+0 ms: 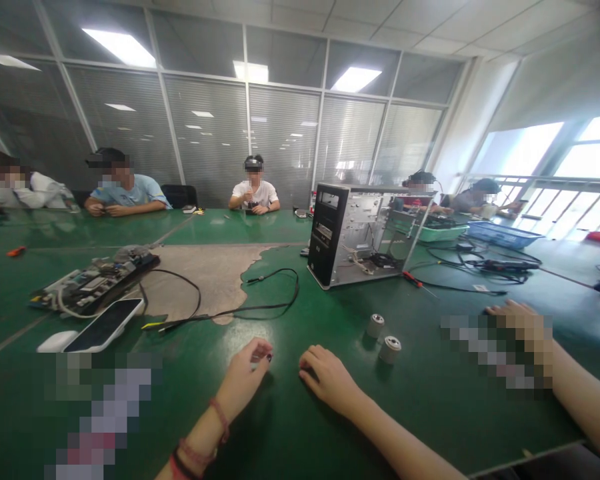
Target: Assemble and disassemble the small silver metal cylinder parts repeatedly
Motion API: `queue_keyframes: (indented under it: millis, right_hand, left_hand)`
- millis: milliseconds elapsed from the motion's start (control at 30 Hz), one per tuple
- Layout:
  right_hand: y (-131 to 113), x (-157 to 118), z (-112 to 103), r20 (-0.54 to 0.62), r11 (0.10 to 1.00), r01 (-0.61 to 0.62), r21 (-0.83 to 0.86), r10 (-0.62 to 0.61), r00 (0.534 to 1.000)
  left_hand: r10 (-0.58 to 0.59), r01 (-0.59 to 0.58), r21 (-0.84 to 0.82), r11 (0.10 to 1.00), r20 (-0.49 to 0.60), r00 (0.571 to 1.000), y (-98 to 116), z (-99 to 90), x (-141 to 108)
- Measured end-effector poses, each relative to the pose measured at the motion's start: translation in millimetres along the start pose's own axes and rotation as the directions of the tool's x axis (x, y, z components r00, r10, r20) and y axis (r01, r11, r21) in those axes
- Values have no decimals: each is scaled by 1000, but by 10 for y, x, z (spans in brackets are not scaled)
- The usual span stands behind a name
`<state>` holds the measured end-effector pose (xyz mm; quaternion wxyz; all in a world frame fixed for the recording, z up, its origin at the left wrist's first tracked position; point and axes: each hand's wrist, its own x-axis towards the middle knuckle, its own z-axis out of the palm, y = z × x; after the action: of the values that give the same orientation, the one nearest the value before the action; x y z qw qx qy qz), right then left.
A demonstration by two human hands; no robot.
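My left hand [247,367] is above the green table with thumb and fingers curled together. A small dark piece [269,358] shows at its fingertips, too small to name more closely. My right hand [329,377] lies on the table a short way to the right, loosely bent. Its thumb and forefinger are apart, and I see nothing between them. Two short silver metal cylinders, a farther one [375,325] and a nearer one [391,349], stand upright to the right of that hand, untouched.
An open computer case [355,233] stands ahead. At left lie a circuit assembly [95,280], a phone [105,325] and black cables [275,305]. A screwdriver [413,280] lies by the case. Another person's hand [520,327] rests at right. More people sit across the table.
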<state>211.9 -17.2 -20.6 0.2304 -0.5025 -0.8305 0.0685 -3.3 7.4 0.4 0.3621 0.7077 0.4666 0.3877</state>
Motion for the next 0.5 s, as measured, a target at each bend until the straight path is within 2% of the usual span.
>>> queue_keyframes:
  millis: [100, 233, 400, 500]
  right_hand:
    - [66, -38, -154, -69, 999, -2, 42, 5, 998]
    - [318, -147, -498, -243, 997, -46, 60, 59, 968]
    - [823, -428, -931, -399, 971, -238, 24, 228, 888]
    - [1065, -605, -1056, -401, 942, -335, -2, 306, 863]
  left_hand:
    - [-10, 10, 3, 1000, -2, 1000, 7, -9, -3]
    - [-41, 41, 3, 999, 8, 999, 44, -13, -7]
    - [-52, 52, 1, 999, 23, 998, 114, -8, -21]
    - [-48, 48, -12, 999, 28, 998, 124, -7, -21]
